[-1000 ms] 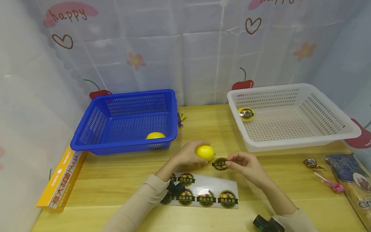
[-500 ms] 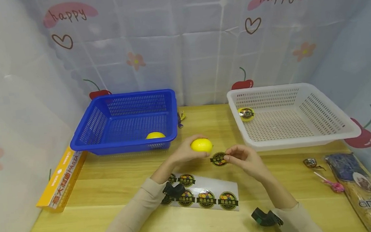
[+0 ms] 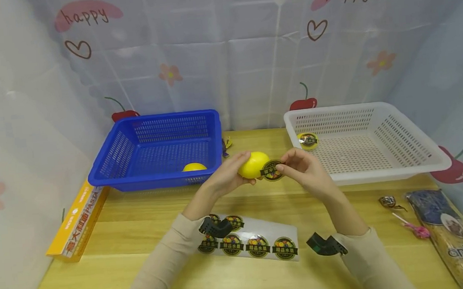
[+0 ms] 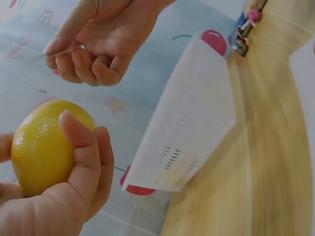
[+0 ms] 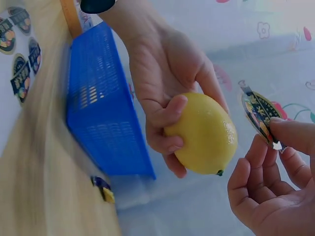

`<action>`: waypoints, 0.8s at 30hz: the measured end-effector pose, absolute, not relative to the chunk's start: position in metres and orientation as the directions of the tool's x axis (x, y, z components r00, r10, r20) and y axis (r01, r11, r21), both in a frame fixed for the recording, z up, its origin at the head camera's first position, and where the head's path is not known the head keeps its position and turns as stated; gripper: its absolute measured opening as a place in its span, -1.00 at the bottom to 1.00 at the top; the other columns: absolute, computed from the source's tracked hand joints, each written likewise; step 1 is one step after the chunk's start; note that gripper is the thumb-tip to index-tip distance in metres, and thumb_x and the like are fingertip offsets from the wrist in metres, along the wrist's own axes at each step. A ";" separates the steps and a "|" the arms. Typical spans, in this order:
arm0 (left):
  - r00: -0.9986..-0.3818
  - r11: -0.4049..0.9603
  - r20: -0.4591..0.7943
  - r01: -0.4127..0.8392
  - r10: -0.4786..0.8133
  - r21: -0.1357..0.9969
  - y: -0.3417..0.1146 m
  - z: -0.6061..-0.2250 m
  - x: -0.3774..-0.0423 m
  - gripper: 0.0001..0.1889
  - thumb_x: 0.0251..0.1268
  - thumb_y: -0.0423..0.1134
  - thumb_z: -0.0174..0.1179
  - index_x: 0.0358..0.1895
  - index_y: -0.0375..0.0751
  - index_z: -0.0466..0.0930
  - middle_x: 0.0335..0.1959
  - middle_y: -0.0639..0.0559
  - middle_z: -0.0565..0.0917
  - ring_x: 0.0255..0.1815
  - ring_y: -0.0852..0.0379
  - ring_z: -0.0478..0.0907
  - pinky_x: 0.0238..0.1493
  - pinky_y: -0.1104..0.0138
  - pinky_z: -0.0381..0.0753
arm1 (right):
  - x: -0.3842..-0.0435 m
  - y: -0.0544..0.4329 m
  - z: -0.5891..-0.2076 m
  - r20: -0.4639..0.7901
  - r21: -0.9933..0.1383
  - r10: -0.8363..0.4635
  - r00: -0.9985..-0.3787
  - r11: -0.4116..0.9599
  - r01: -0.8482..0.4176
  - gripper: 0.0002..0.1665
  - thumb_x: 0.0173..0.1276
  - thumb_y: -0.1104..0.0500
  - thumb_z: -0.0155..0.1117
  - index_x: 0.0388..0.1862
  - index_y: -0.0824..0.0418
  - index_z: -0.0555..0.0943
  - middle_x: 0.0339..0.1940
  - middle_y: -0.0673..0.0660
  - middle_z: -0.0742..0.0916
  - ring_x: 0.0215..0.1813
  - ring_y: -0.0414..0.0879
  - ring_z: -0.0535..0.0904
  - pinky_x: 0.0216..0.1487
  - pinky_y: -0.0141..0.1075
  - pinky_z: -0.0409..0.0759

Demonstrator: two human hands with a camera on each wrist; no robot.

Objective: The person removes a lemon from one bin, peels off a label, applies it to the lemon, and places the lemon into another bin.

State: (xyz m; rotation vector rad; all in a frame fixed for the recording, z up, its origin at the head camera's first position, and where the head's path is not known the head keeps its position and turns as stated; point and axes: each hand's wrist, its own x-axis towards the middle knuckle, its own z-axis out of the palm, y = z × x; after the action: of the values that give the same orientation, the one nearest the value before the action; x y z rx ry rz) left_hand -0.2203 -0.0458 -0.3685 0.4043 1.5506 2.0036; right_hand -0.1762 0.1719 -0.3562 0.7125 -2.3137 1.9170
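My left hand (image 3: pixel 227 176) grips a yellow lemon (image 3: pixel 254 164), fingers curled round it, above the table. In the right wrist view the lemon (image 5: pixel 204 133) shows a small green stem end pointing down. My right hand (image 3: pixel 306 172) pinches a round black-and-gold fruit sticker (image 3: pixel 273 170) by its edge between thumb and forefinger. The sticker overlaps the lemon's right side in the head view, but the right wrist view shows a gap between the sticker (image 5: pixel 260 115) and the fruit. Below both hands lies a white sticker sheet (image 3: pixel 263 226) with several like stickers.
A blue basket (image 3: pixel 158 184) at the back left holds another lemon (image 3: pixel 194 166). The white basket (image 3: pixel 379 178) at the back right holds a stickered lemon (image 3: pixel 307 141). A pasta box (image 3: pixel 75 222) lies far left; wrapped candies (image 3: pixel 389 202), a lollipop (image 3: pixel 417 230) and a bag (image 3: pixel 456 239) lie right.
Both hands have moved up and away from the sheet, the lemon and the sticker with them. The sticker has come closer to the lemon and overlaps it in the head view.
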 end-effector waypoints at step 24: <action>-0.752 -0.207 -0.080 -0.279 0.654 0.938 -0.040 -0.349 -0.217 -0.47 0.56 -0.02 -0.46 0.41 -0.23 0.07 -0.01 -0.16 0.37 -0.26 0.01 0.50 -0.36 0.40 0.52 | -0.182 0.142 -0.338 0.477 -0.767 -0.217 -0.852 0.370 -0.524 -0.80 0.14 0.38 0.37 -0.29 0.43 0.55 -0.36 0.27 0.69 -0.42 -0.17 0.58 -0.36 -0.48 0.56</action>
State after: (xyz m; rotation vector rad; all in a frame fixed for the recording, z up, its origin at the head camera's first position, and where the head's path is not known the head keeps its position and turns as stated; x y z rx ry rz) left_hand -0.2175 -0.0404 -0.3489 0.4508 1.4529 2.0036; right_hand -0.1823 0.1423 -0.3379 0.6536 -2.3395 1.4741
